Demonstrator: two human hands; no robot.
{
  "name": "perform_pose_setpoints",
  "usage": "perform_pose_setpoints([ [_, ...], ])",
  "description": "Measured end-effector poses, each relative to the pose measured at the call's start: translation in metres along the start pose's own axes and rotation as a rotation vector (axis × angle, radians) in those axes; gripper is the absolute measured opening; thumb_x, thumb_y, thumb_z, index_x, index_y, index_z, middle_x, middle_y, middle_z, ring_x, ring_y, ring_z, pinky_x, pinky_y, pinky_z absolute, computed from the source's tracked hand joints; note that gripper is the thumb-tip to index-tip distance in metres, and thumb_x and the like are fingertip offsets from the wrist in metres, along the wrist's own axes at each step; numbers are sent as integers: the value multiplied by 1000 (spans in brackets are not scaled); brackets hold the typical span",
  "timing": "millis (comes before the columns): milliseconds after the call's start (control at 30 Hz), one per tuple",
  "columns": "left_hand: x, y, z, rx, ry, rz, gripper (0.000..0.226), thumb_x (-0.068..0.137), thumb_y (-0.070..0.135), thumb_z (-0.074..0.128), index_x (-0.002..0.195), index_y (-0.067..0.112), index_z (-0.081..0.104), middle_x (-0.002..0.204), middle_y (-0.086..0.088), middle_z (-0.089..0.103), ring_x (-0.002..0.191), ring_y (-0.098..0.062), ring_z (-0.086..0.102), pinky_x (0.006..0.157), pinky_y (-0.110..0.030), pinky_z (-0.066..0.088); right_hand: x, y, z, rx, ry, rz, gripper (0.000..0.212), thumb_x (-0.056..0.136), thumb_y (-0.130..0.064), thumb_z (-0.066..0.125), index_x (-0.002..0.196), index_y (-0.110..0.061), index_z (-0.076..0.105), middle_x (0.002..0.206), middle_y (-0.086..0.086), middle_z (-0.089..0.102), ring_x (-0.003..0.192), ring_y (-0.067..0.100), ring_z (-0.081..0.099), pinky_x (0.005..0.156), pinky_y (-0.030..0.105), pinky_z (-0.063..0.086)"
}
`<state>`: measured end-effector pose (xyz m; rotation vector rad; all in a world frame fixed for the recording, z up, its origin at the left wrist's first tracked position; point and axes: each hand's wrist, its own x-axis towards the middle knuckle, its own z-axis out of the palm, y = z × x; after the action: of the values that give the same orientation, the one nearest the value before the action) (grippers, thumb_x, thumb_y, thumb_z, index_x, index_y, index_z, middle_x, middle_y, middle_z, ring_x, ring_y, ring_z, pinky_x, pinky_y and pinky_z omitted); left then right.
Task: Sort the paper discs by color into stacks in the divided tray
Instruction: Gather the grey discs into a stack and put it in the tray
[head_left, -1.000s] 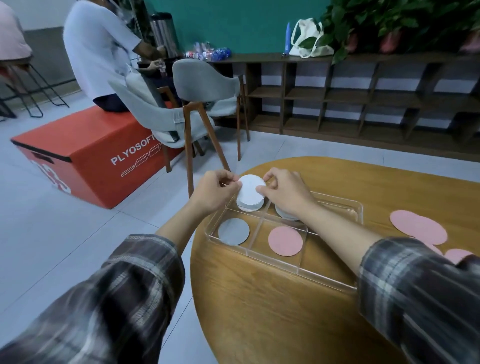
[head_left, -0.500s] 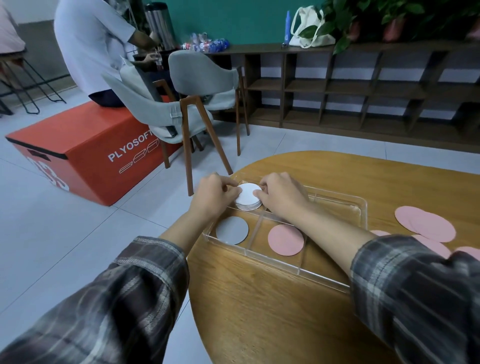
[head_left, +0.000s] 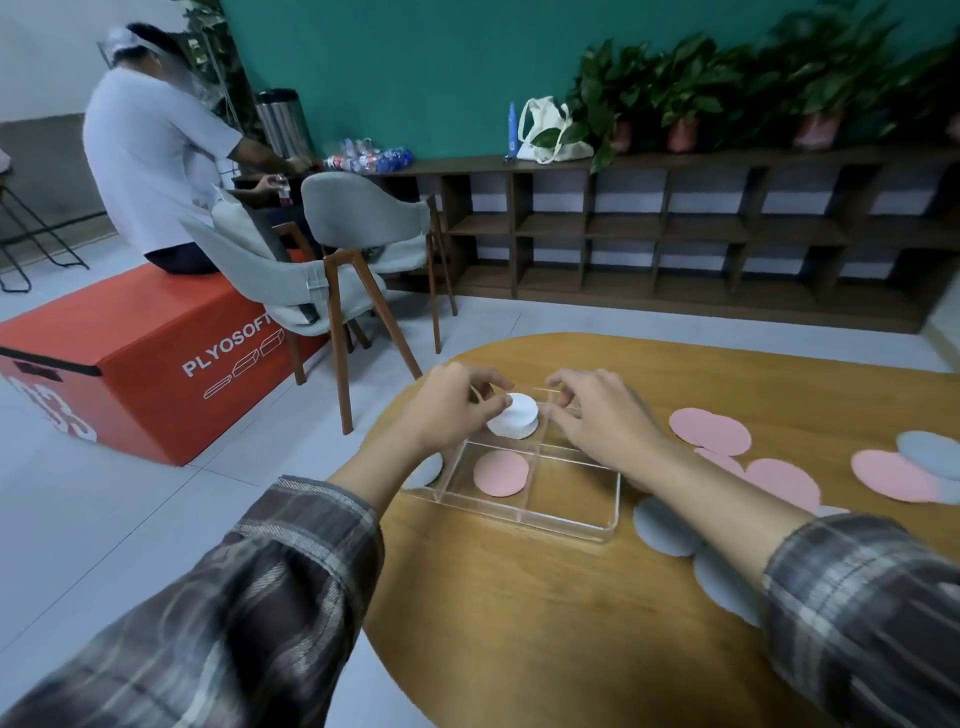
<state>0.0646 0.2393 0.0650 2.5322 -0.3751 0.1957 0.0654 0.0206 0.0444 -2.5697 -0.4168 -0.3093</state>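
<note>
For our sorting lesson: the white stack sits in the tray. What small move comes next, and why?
Probably let the left hand release the white disc stack, which rests inside the clear tray; the right hand is free, and loose pink discs lie beside it on the table.

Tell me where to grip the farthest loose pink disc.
Its near rim, from above with the right hand: the far pink disc lies flat, and there it seems to overlap another disc, so a fingertip could get under.

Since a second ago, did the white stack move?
Yes. The stack went down: it was held above the tray rim, and now it sits low inside a far compartment.
</note>
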Motion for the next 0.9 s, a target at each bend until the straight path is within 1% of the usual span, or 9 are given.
perform_pose_setpoints([
  [133, 6, 60, 24, -8, -65, 104, 18, 97, 32, 70, 111, 25, 79, 88, 5, 74, 81, -14, 67, 78, -28, 51, -38, 32, -42, -29, 40, 27, 32, 97, -37, 64, 128, -29, 62, 105, -11, 67, 111, 16, 51, 80, 35, 44],
  [267, 7, 111, 52, -38, -101, 173, 17, 96, 32, 72, 109, 26, 79, 84, 6, 73, 76, -7, 62, 76, -23, 46, -76, 66, -77, -53, 87, 102, 33, 96, -38, 64, 128, -32, 61, 104, -12, 66, 105, 10, 46, 77, 30, 35],
  [367, 5, 142, 72, -50, -139, 223, 17, 95, 31, 73, 110, 26, 79, 85, 7, 73, 76, -3, 62, 78, -23, 49, -104, 91, -99, -44, 90, 140, 31, 95, -37, 64, 126, -31, 62, 102, -13, 66, 108, 15, 51, 78, 34, 42],
  [500, 1, 173, 98, -38, -184, 278, 18, 95, 29, 73, 111, 23, 79, 85, 9, 72, 70, 8, 59, 71, -9, 43, -134, 126, -119, -32, 105, 190, 32, 93, -36, 68, 124, -31, 65, 98, -14, 67, 101, 14, 54, 77, 35, 47],
  [633, -1, 194, 127, -27, -225, 286, 20, 95, 30, 73, 112, 23, 79, 91, 6, 76, 72, 5, 60, 68, -7, 40, -163, 158, -126, -14, 135, 206, 32, 92, -33, 70, 123, -27, 66, 95, -13, 66, 91, 10, 50, 74, 33, 42],
  [733, -8, 205, 152, -40, -260, 286, 17, 95, 26, 72, 111, 21, 78, 91, 4, 75, 72, 3, 58, 69, -2, 37, -183, 180, -128, -2, 132, 232, 32, 91, -30, 72, 123, -26, 67, 94, -13, 64, 88, 8, 51, 76, 34, 48],
  [800, -11, 209, 169, -78, -295, 285, 18, 95, 24, 74, 111, 19, 79, 91, 2, 73, 74, -1, 58, 72, -6, 42, -194, 192, -127, -6, 131, 252, 32, 91, -30, 72, 123, -26, 68, 93, -15, 64, 79, 2, 51, 73, 34, 51],
  [833, -12, 211, 178, -98, -307, 284, 19, 93, 25, 75, 111, 19, 79, 91, 1, 72, 75, -4, 58, 74, -14, 47, -198, 198, -126, -12, 125, 257, 33, 91, -30, 72, 123, -27, 67, 93, -16, 64, 77, -1, 51, 71, 32, 50],
  [900, -14, 211, 195, -110, -299, 285, 22, 90, 31, 79, 110, 21, 80, 91, 3, 70, 76, -4, 59, 75, -21, 48, -206, 206, -122, -28, 99, 263, 36, 91, -34, 71, 126, -28, 66, 97, -16, 64, 83, 0, 51, 74, 31, 49],
])
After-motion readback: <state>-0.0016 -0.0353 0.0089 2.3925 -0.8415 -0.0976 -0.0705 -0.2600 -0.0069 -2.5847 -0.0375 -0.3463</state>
